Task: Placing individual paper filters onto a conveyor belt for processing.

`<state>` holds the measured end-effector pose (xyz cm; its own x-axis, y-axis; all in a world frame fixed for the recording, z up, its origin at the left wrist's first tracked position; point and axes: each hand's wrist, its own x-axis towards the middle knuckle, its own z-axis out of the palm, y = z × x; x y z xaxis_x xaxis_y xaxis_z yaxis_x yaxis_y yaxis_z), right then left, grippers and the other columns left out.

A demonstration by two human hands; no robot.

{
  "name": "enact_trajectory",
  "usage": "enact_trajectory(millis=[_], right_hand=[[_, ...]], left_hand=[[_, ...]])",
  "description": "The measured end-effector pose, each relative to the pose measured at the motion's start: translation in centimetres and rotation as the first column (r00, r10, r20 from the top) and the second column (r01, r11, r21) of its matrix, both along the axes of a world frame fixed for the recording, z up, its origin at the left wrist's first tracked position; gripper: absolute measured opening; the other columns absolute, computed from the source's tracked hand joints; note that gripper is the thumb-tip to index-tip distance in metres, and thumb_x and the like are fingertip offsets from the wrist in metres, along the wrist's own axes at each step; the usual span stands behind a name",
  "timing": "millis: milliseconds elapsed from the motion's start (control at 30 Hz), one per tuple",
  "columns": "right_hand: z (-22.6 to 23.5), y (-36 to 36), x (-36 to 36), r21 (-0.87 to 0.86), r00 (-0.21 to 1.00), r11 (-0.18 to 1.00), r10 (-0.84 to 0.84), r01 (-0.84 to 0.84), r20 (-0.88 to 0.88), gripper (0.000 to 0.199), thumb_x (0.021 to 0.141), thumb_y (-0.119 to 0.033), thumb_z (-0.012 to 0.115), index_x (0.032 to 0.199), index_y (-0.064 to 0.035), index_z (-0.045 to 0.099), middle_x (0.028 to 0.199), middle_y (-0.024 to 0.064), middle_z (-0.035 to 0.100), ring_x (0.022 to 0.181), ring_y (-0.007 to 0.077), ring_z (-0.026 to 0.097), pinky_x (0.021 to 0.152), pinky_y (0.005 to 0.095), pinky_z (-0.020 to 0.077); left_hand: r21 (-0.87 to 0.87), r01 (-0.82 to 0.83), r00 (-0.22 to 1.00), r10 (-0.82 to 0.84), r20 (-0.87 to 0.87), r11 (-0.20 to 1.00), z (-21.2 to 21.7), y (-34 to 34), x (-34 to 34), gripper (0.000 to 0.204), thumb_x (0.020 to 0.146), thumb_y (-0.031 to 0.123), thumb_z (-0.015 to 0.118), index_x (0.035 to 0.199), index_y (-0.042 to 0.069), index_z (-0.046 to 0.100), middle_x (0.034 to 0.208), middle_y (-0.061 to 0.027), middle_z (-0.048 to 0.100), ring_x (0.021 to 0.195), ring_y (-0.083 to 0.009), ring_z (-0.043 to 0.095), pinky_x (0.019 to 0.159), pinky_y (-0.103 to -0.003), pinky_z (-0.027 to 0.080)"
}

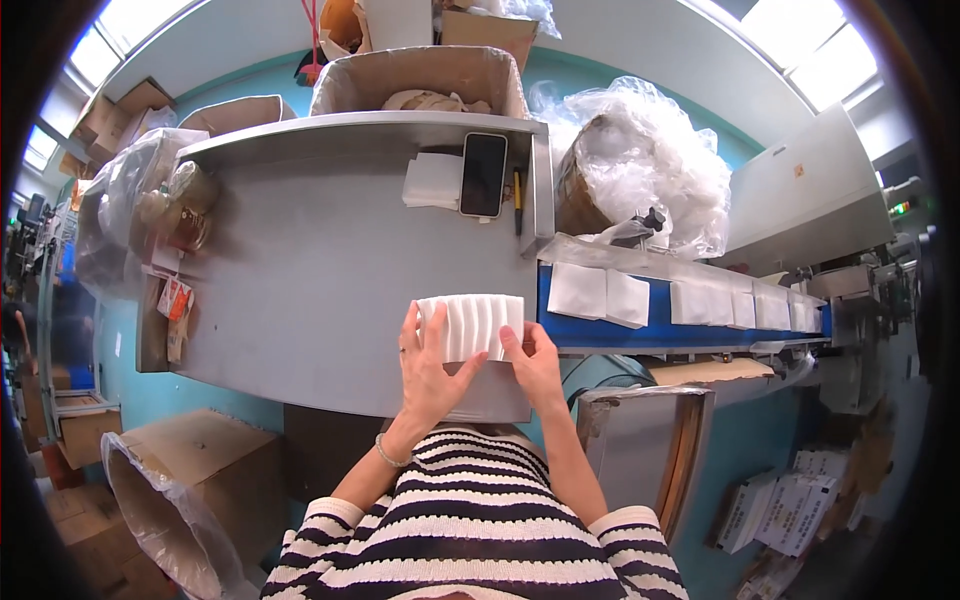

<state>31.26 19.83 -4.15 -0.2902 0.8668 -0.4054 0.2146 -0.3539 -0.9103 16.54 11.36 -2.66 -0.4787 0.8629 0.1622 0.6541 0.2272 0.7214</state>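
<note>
Between my two hands, over the front right part of the grey metal table [300,260], is a row of folded white paper napkins [470,325] packed side by side. My left hand [432,365] grips the stack's left end, fingers over its top and thumb along the near edge. At the right end my right hand [532,360] closes on it with thumb and fingers. To the right, several white napkin packs [578,290] lie spaced along a blue conveyor belt [660,318].
A black-screened phone [483,175], a white stack [433,181] and a yellow-black pen [518,202] lie at the table's far right. Beyond its raised rim stands a cardboard box [415,80]. Clear plastic bags [650,160] bulge behind the conveyor. A plastic-lined carton [200,480] sits below left.
</note>
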Motion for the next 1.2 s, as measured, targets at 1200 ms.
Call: enact_trajectory(millis=[1200], right_hand=[[-1.9, 1.3, 0.1, -0.47, 0.777, 0.835, -0.488, 0.284, -0.398, 0.027, 0.095, -0.029, 0.058, 0.107, -0.0057, 0.059, 0.098, 0.0034, 0.064, 0.078, 0.0118, 0.06, 0.069, 0.0265, 0.0505]], left_hand=[[-0.059, -0.077, 0.994, 0.072, -0.083, 0.995, 0.3, -0.6, -2.6, 0.083, 0.074, 0.034, 0.077, 0.142, 0.009, 0.037, 0.143, -0.0288, 0.03, 0.129, -0.0432, 0.036, 0.101, -0.052, 0.034]])
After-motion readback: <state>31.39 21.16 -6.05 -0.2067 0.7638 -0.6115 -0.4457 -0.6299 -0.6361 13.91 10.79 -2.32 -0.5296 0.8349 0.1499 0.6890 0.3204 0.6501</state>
